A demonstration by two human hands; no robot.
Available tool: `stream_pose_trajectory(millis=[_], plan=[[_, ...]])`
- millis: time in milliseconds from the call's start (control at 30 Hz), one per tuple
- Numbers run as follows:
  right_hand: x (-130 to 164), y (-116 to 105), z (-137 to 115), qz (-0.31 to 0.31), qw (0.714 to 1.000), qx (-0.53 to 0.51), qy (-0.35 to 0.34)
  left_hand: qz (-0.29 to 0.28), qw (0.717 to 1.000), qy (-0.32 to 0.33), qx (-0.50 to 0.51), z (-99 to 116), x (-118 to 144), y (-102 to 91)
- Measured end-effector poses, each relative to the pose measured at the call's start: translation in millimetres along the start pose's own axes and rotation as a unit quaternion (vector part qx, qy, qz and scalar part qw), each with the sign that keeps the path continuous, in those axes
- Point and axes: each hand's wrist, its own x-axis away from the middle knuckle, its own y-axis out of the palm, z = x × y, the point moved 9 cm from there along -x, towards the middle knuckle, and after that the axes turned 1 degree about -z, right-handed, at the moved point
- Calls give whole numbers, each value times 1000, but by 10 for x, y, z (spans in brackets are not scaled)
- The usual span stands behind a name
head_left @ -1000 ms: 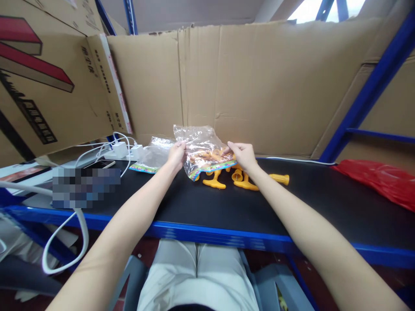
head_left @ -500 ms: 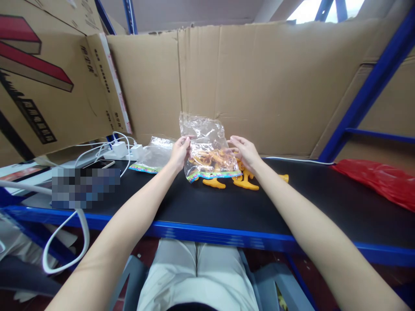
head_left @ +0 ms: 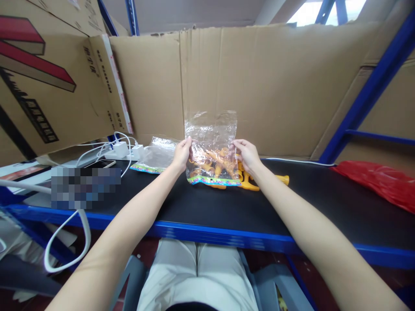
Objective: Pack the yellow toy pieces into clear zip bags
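Observation:
A clear plastic bag (head_left: 210, 129) with a colourful printed strip along its lower edge is held upright between my two hands. My left hand (head_left: 182, 154) pinches its left side. On the right side, my right hand (head_left: 247, 155) grips the bag between thumb and fingers. Several orange-yellow plastic pieces (head_left: 249, 185) with curved ends show behind and through the bag. Whether any of them lie inside it, I cannot tell. A second clear bag (head_left: 157, 153) with a similar strip lies flat to the left of my left hand.
White chargers (head_left: 120, 149) and cables crowd the left of the black tabletop (head_left: 207, 211), near a phone (head_left: 100, 164). Red plastic (head_left: 376, 181) lies at the right. Cardboard (head_left: 275, 86) stands along the back, and a blue rail (head_left: 220, 233) edges the front.
My right hand has closed on the bag's right side. The bag is now spread wider and straighter, facing me, and its top has shifted right.

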Motion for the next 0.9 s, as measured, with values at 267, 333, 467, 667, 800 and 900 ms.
stream_pose_trajectory(millis=[267, 333, 467, 667, 800, 900], plan=[[11, 24, -70, 0, 999, 13, -48, -72, 997, -10, 2, -33, 30, 146], [11, -7, -104, 18, 997, 31, -68, -69, 998, -12, 3, -40, 32, 149], [8, -35, -122, 28, 996, 37, -78, -65, 998, -17, 4, -36, 49, 155], [33, -46, -176, 35, 986, 104, -125, -5, 999, 37, -2, 103, 45, 55], [15, -50, -160, 31, 983, 126, -131, 43, 995, 91, -21, 206, 35, -37], [18, -70, -199, 44, 979, 135, -144, 51, 994, 95, -13, 208, 32, -47]])
